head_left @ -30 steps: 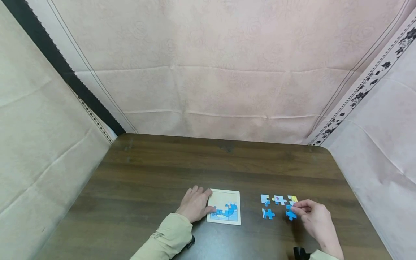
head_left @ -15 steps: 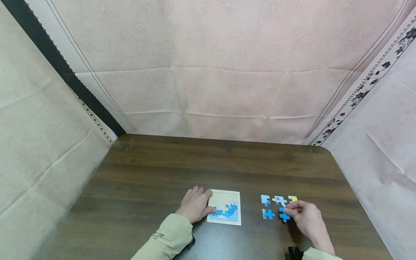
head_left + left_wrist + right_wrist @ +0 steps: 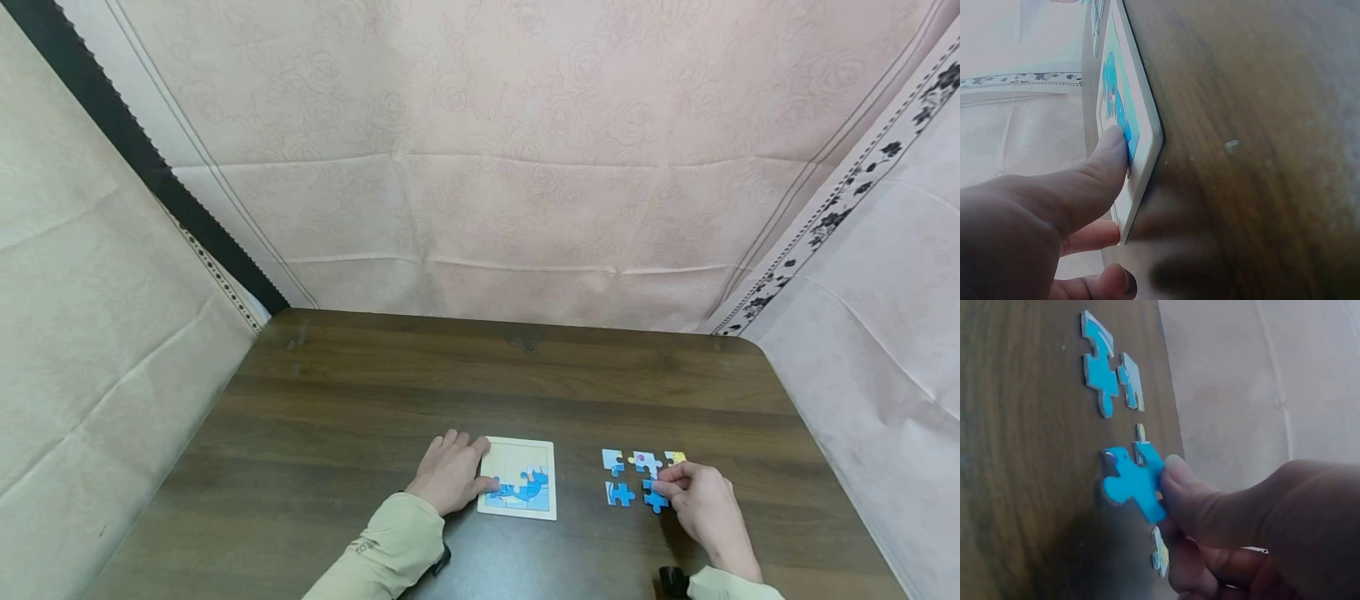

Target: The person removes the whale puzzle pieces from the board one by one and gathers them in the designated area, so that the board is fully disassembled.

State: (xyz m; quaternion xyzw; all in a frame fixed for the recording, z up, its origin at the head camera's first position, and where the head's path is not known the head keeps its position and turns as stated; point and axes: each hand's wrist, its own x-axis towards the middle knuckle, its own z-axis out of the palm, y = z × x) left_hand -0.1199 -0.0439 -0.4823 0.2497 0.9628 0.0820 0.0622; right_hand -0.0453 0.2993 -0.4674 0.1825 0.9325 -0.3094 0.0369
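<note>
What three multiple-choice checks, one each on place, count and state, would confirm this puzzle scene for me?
1. Where is the puzzle board?
A. At the left hand
B. At the table's far edge
C. Under the right hand

2. How many loose pieces lie untouched?
A. One
B. Four
C. Seven

3. What is the right hand doing?
A. Lying flat
B. Pinching a blue piece
C. Holding the board

Answers: 1 A, its thumb presses the board; 2 B, four lie untouched beside the held one; 3 B, fingers grip its edge.

head view looks down from above; wrist views sit close, table-level.
</note>
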